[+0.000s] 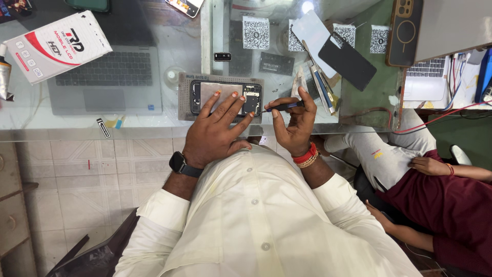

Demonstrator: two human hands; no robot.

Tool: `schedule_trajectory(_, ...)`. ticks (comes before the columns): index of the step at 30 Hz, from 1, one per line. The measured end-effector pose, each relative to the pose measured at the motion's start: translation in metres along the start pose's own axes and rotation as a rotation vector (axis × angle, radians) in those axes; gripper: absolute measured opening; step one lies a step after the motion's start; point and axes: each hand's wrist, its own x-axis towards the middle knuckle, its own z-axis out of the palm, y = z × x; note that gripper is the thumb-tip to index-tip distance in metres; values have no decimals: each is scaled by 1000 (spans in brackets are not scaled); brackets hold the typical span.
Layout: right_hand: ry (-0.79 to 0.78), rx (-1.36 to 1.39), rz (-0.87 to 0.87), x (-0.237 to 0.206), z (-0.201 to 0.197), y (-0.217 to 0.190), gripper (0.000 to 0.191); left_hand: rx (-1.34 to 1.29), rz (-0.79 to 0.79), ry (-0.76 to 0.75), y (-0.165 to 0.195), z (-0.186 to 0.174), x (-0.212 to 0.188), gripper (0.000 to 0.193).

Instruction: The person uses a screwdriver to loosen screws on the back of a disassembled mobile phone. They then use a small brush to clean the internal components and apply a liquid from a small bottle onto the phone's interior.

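- The right hand (296, 123) is closed around a slim dark screwdriver (283, 106), pinched between thumb and fingers, its tip pointing left at the right end of the opened phone (225, 97).
- The left hand (215, 131) lies flat and open, fingers spread over the phone's exposed back, pinning it down; it grips nothing.
- The phone lies lengthwise on a grey work mat (185, 105), which sits on the glass bench (169, 125) near its front edge, right in front of the person.
- To do this step well, I judge that the tip must sit square in the screw head before any turn, with light downward pressure; a tilted tip could slip and scratch the board.
- The left hand's steady press matters: the fingertips sit close to the tool tip, so the phone should not skid, yet they should stay off the spot being worked.
- Any loose screw is best kept on the mat, since the glass is slick.
- Just beyond the right hand lie several flat pry tools (320, 84) and a black back cover (347, 62).
- Further left sit a grey laptop (110, 77) and a white and red box (56, 45).
- At the right, another person in dark red (451, 205) sits well apart from the work.
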Motion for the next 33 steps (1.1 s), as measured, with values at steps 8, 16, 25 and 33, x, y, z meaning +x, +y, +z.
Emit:
schedule_trajectory(8, -3, 9, -3, -1, 1, 0, 75, 4, 15, 13, -2, 2, -1, 70)
schedule_trajectory(16, -10, -47, -5, 0, 2, -4, 74, 20, 19, 28, 0, 1, -1, 67)
schedule_trajectory(25, -193, -355, -236, 25, -6, -31, 66, 22, 3, 35, 1, 0, -1, 65)
schedule_trajectory(33, -221, -448, -283, 37, -5, -50, 57, -14, 7, 43, 0, -1, 0, 61)
